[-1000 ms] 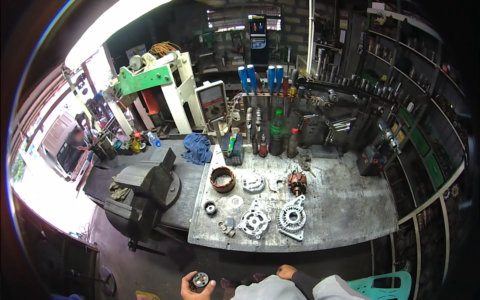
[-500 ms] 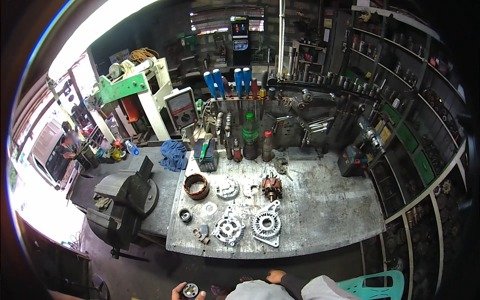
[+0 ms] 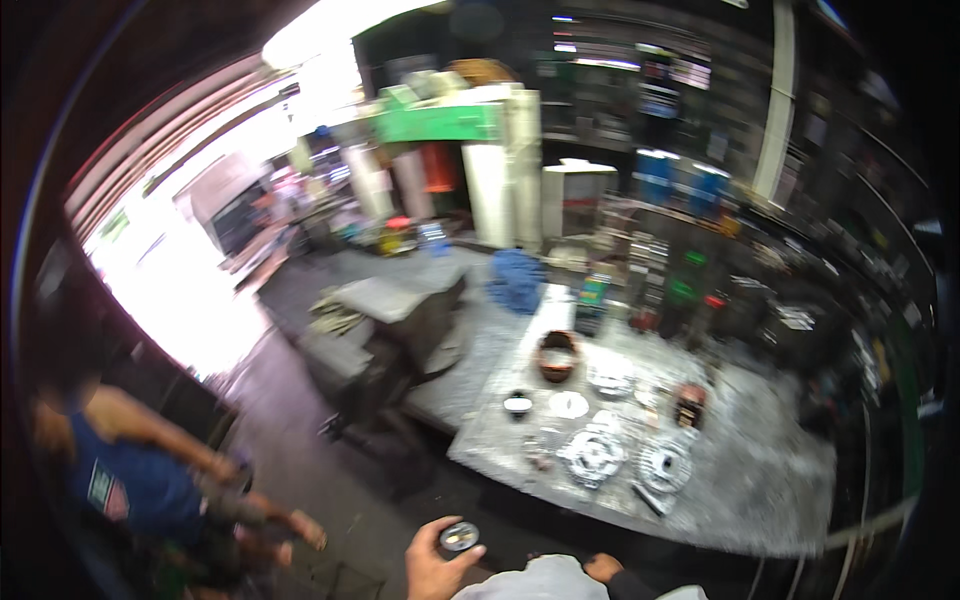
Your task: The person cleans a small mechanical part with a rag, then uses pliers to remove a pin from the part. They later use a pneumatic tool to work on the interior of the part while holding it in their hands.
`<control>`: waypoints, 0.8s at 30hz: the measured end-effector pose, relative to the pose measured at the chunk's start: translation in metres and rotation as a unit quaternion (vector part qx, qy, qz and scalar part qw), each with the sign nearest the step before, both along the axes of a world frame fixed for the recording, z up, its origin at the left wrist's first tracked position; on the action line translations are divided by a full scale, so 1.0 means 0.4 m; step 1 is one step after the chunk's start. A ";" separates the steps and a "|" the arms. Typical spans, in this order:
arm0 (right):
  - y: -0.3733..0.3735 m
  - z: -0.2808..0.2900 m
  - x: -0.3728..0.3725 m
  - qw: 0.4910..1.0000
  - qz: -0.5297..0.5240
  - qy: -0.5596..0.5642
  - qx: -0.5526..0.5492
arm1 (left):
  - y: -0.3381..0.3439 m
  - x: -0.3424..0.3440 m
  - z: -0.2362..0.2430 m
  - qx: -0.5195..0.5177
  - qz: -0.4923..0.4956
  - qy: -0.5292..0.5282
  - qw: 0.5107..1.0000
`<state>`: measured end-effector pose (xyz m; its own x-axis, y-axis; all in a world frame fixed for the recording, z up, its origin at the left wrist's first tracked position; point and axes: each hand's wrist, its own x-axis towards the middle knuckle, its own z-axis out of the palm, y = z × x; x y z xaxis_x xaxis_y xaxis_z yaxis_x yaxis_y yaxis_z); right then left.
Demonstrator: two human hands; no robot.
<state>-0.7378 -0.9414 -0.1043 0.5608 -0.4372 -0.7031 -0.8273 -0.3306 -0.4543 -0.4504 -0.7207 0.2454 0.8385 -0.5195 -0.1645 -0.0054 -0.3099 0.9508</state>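
Thumb and fingers of my left hand (image 3: 432,562) grip a small round part (image 3: 460,537) with a dark rim and a metallic inside, in front of the bench. My right hand (image 3: 603,568) lies low by my light grey clothing (image 3: 550,580); its fingers are too blurred to read. On the metal-topped bench (image 3: 750,480) are a copper-wound stator ring (image 3: 557,357), a small dark cylindrical part (image 3: 517,403), a pale disc (image 3: 569,404) and a reddish rotor (image 3: 690,405). Two silvery alternator housings (image 3: 594,456) (image 3: 664,466) sit nearer the front edge.
A large bench vise (image 3: 390,330) stands left of the parts, with a blue cloth (image 3: 517,281) behind it. At far left a person in a blue sleeveless top (image 3: 130,465) is close by. Bottles and tools (image 3: 690,275) line the bench's back.
The view has swung left and blurred, so the bench sits farther right and the person at left has come in. My left hand still holds the round part, now more fully visible.
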 end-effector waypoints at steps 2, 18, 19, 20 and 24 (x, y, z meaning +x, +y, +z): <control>0.004 -0.003 0.034 0.998 -0.037 0.041 0.025 | 0.045 0.055 -0.029 0.015 -0.027 0.006 1.000; 0.064 0.045 0.466 0.988 0.114 -0.097 -0.026 | 0.637 0.006 -0.843 0.235 -0.154 0.206 0.937; 0.064 0.077 0.500 0.988 0.120 -0.095 -0.034 | 0.667 -0.006 -0.854 0.202 -0.189 0.169 0.946; 0.073 0.106 0.528 0.987 0.126 -0.092 -0.040 | 0.681 -0.013 -0.861 0.213 -0.191 0.168 0.943; 0.109 0.164 0.647 0.974 0.206 -0.092 -0.022 | 0.698 -0.002 -0.848 0.211 -0.140 0.145 0.956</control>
<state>-0.4791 -0.8978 -0.0385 0.8097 -0.1757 -0.5599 -0.5265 -0.6390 -0.5608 -0.4510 -0.4416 -0.0939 0.5632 -0.5533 -0.6137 0.1003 -0.6915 0.7154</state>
